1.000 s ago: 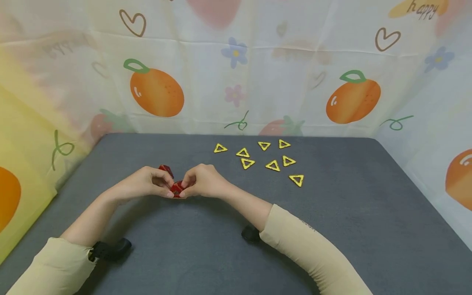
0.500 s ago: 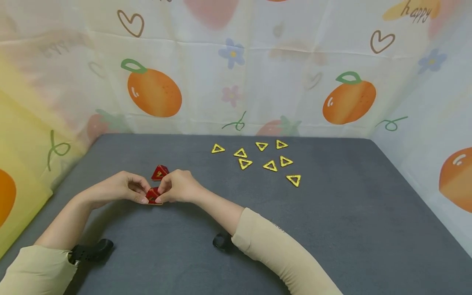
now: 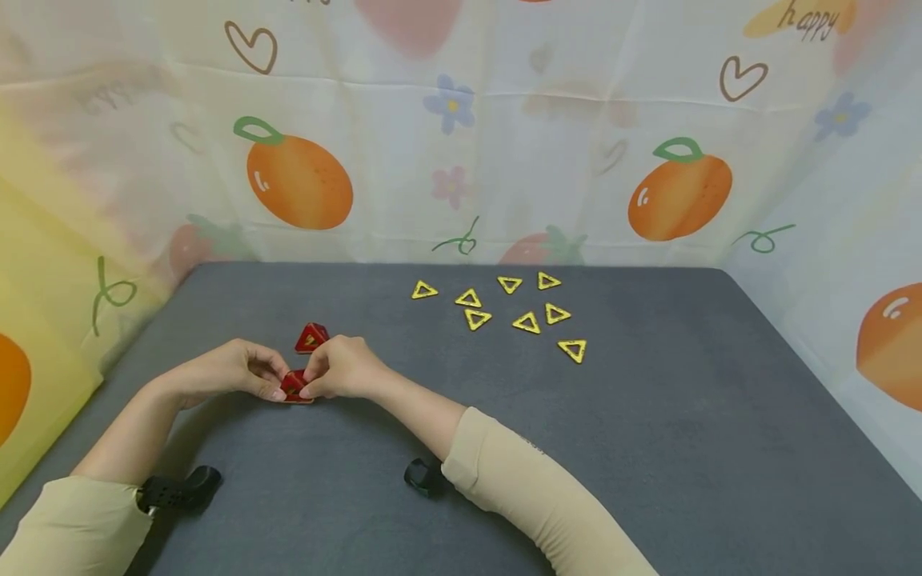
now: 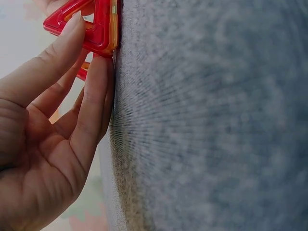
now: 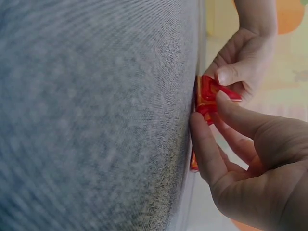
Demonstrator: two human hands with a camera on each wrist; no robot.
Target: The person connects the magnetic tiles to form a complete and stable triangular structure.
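Note:
Both hands work on a small red pyramid (image 3: 294, 386) of triangular magnetic tiles, at the left of the dark table. My left hand (image 3: 229, 370) pinches its left side, with the thumb on a red triangular tile (image 4: 98, 36) in the left wrist view. From the other side my right hand (image 3: 349, 368) pinches it, thumb on the red face (image 5: 208, 91) in the right wrist view. The pyramid's base sits right at the table surface. Just behind stands a second red pyramid (image 3: 310, 337), partly covered by the right hand.
Several yellow triangular tiles lie flat toward the back middle, among them a far-left yellow triangle (image 3: 424, 290) and a nearest yellow triangle (image 3: 572, 350). A patterned cloth (image 3: 403, 160) hangs behind the dark table (image 3: 648, 448). Black wrist mounts (image 3: 180, 488) sit under both forearms.
Both hands and the held pyramid have moved left and a little nearer. The second pyramid, formerly half behind the left hand, now shows between and behind the hands. The yellow tiles stayed put.

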